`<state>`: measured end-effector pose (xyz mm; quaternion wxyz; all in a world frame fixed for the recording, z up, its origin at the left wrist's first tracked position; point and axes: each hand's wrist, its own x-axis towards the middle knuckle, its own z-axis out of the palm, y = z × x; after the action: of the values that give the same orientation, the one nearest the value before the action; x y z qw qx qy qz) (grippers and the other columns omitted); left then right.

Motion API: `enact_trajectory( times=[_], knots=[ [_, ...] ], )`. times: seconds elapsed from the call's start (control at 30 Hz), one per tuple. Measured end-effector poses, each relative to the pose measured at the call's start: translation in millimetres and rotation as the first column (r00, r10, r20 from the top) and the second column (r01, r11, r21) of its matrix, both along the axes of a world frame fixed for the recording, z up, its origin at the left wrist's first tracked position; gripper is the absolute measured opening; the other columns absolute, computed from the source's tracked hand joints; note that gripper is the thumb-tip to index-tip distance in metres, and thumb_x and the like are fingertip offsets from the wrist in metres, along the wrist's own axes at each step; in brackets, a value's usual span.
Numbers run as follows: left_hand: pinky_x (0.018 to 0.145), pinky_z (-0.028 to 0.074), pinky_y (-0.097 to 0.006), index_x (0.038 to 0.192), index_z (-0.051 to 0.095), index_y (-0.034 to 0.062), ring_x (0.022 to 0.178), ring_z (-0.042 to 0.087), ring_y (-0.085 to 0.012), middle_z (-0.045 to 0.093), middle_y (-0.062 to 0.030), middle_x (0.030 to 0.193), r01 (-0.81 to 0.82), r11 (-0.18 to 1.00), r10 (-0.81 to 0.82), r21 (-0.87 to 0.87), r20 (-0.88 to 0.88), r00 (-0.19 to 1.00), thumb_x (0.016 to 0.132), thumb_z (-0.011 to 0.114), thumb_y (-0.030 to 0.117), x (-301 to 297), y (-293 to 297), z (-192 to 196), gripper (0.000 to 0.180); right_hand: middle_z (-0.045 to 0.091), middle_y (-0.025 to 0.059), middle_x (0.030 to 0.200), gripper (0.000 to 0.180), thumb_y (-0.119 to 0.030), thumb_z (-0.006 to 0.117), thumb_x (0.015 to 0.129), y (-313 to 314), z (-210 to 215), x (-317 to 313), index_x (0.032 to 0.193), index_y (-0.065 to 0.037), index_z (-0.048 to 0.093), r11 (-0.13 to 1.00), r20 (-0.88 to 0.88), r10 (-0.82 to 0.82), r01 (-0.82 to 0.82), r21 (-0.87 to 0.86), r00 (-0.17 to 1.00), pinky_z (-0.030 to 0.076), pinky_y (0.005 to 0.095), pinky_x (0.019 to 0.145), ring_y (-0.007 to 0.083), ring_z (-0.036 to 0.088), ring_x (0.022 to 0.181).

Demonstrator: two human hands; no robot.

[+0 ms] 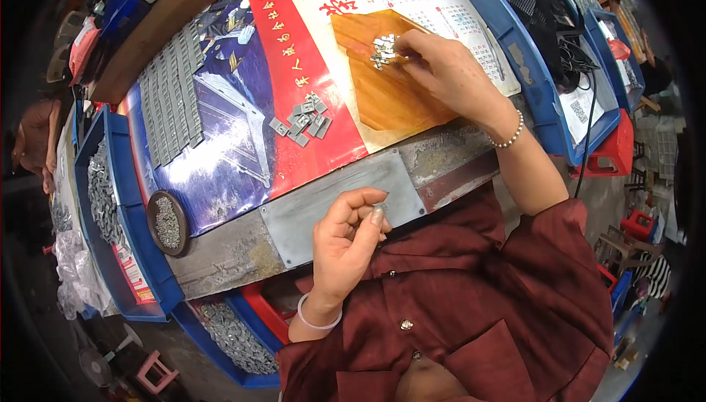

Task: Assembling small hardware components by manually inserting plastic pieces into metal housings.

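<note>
Right hand: narrow, fingers at silver pieces; grip unclear
Left hand: curled over grey plate; cannot tell contents

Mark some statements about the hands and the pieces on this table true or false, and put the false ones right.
1. The right hand has its fingertips at the small pile. True.
2. The left wrist wears beads. False: it wears a plain bangle; the beaded bracelet is on the right wrist.
3. Loose grey pieces lie on the poster's red band. True.
4. All the grey pieces are heaped loosely. False: many lie in neat rows toward the left.
5. The round dish holds small metal bits. True.
6. The left hand is spread flat. False: the left hand is curled, thumb and fingers drawn toward each other.
</note>
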<state>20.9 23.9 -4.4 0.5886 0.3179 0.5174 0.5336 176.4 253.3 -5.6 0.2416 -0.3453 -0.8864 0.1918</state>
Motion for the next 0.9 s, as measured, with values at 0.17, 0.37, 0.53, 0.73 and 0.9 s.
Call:
enact_trajectory(
  times=[0.17,0.37,0.53,0.73,0.9],
  knots=[
    [0.065,0.046,-0.019,0.115,0.055,-0.0029,0.074,0.057,-0.005,0.062,-0.0026,0.082,-0.003,1.0,0.003,-0.001,0.024,1.0,0.093,0.053,0.003,-3,-3,-3,0.023,0.062,0.0129,0.082,0.01,-0.006,0.055,0.083,0,-6,-11,0.092,-0.005,0.054,0.973,0.147,0.04,-0.071,0.217,0.988,0.048,0.0421,0.07,0.0322,0.061,0.082],
    [0.065,0.046,-0.019,0.115,0.056,-0.0028,0.073,0.056,-0.0048,0.062,-0.0021,0.081,0.005,1.0,-0.007,0.029,0.063,0.998,0.093,0.053,0.003,-3,-4,-3,0.023,0.059,0.01,0.079,0.007,-0.006,0.052,0.084,-6,-7,-15,0.091,-0.005,0.053,0.935,0.241,-0.03,-0.058,0.35,0.97,0.049,0.0381,0.07,0.0275,0.06,0.078],
    [0.065,0.046,-0.018,0.114,0.056,-0.0031,0.073,0.056,-0.0044,0.062,-0.0024,0.081,0.0,1.0,0.0,-0.005,0.025,1.0,0.093,0.054,0.003,-3,-3,-3,0.022,0.058,0.0088,0.082,0.008,-0.007,0.052,0.083,-7,-8,-16,0.09,-0.005,0.053,0.918,0.213,-0.013,-0.073,0.39,0.977,0.05,0.0362,0.07,0.0255,0.06,0.079],
    [0.063,0.046,-0.018,0.114,0.056,-0.0033,0.071,0.056,-0.0044,0.063,-0.003,0.081,-0.016,1.0,0.016,-0.012,0.0,1.0,0.093,0.055,0.003,0,-1,-2,0.022,0.058,0.0083,0.081,0.006,-0.009,0.053,0.083,-9,-12,-16,0.089,-0.006,0.054,0.928,0.16,-0.041,-0.022,0.373,0.986,0.05,0.0351,0.07,0.0251,0.061,0.077],
    [0.063,0.046,-0.018,0.113,0.057,-0.0034,0.069,0.056,-0.0044,0.063,-0.003,0.079,-0.014,1.0,0.014,-0.007,-0.018,1.0,0.093,0.055,0.003,3,2,-1,0.022,0.057,0.0088,0.078,0.005,-0.01,0.055,0.082,-7,-18,-18,0.086,-0.007,0.054,0.917,0.144,-0.068,0.005,0.4,0.987,0.05,0.0371,0.068,0.0262,0.06,0.077]
  ],
)
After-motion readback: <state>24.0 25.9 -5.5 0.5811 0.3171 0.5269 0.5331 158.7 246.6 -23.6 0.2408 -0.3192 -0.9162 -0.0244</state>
